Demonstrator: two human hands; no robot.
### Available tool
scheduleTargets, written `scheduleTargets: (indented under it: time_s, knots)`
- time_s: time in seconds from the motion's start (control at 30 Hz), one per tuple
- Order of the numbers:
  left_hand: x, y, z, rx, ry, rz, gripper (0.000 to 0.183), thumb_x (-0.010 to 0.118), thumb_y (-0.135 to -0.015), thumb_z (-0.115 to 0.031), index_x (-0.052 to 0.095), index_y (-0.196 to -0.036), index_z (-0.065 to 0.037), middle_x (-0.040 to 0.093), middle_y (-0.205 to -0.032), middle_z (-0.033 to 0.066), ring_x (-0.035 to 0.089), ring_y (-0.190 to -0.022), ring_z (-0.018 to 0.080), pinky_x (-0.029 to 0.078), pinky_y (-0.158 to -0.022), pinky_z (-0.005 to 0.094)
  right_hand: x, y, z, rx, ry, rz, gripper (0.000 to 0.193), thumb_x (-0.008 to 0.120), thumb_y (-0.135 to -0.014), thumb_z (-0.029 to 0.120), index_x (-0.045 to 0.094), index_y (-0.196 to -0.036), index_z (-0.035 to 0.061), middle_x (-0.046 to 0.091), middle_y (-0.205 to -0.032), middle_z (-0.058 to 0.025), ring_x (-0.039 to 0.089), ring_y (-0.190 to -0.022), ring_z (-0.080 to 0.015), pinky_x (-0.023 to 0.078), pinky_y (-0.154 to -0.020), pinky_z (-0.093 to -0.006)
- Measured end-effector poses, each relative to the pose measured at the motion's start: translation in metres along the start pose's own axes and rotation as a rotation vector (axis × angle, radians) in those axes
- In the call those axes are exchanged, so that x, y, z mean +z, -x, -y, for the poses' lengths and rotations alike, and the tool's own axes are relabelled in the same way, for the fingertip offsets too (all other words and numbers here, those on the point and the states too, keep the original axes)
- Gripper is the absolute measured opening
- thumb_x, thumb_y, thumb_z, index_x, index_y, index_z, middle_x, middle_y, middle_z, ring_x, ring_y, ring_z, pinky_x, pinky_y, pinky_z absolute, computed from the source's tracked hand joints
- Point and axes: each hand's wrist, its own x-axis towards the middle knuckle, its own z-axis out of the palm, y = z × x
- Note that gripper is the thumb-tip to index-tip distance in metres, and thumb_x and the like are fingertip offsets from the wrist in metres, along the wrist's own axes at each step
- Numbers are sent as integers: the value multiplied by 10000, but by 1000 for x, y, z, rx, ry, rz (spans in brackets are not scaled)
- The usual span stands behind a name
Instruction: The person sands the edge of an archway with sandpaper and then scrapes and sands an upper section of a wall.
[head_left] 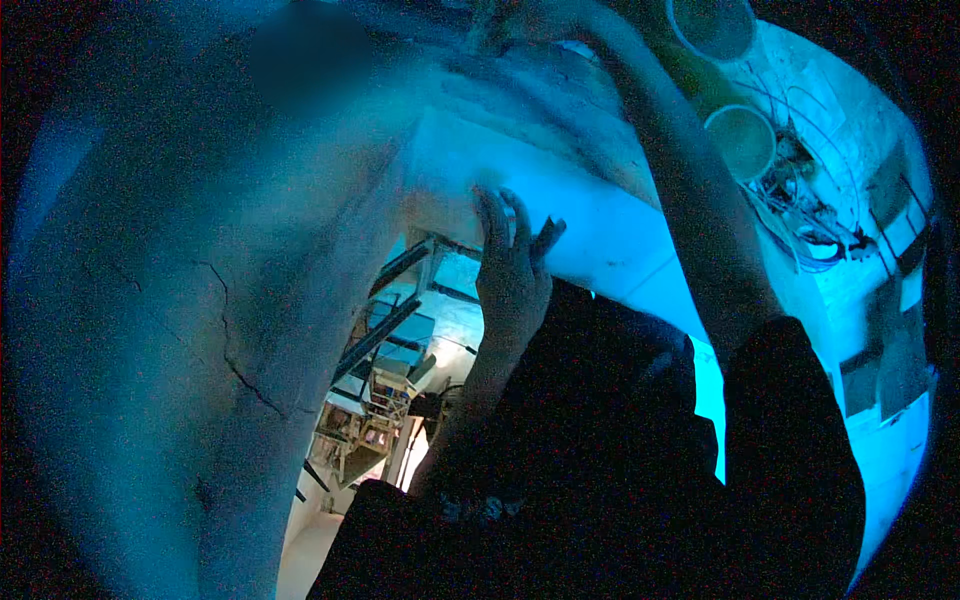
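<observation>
As the left hand (513,272), near centre, appears to pinch a dark stub (549,236) toward one o'clock, likely for control near the blue-lit surface (610,232), the right hand (495,30) sits at twelve o'clock, grip too dim to tell.
</observation>
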Motion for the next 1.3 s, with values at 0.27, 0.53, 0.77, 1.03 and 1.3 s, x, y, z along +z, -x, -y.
scheduleTargets:
  time_s: [0.27,0.53,0.77,1.03,1.3]
  knots:
    - [12,-4,-7,155,-454,58,573,469,-842,-152,187,-1307,28,80,-1355,300,114,-1252,442,326,-949,458,44,5,-46,-28,214,-9,297,667,-652,352,633,-750,73,609,-714,-155,599,-660,-312,487,-631,-422]
    - [-2,-5,-14,65,-340,-21,568,491,-835,-160,221,-1303,14,71,-1358,296,104,-1258,433,336,-946,438,38,-24,-21,143,282,168,277,572,-742,297,623,-891,70,619,-834,-154,602,-775,-294,476,-688,-435]
    - [-7,-6,-24,84,-350,-18,588,493,-790,-84,222,-1302,17,57,-1353,309,107,-1258,432,344,-947,425,69,-31,-43,134,254,186,269,547,-765,282,608,-864,39,612,-814,-147,593,-730,-295,478,-655,-431]
    - [-8,-2,-20,19,-212,-21,578,502,-810,-128,229,-1292,36,93,-1342,320,131,-1255,431,339,-949,422,39,-14,-47,-124,218,-4,241,534,-757,225,612,-844,15,612,-772,-171,593,-710,-320,488,-649,-425]
    - [-14,2,-12,143,-481,70,580,478,-788,-63,233,-1310,-8,73,-1356,303,127,-1257,432,294,-972,458,56,-19,-35,246,278,-25,202,627,-667,208,630,-784,43,614,-757,-177,606,-723,-341,499,-625,-431]
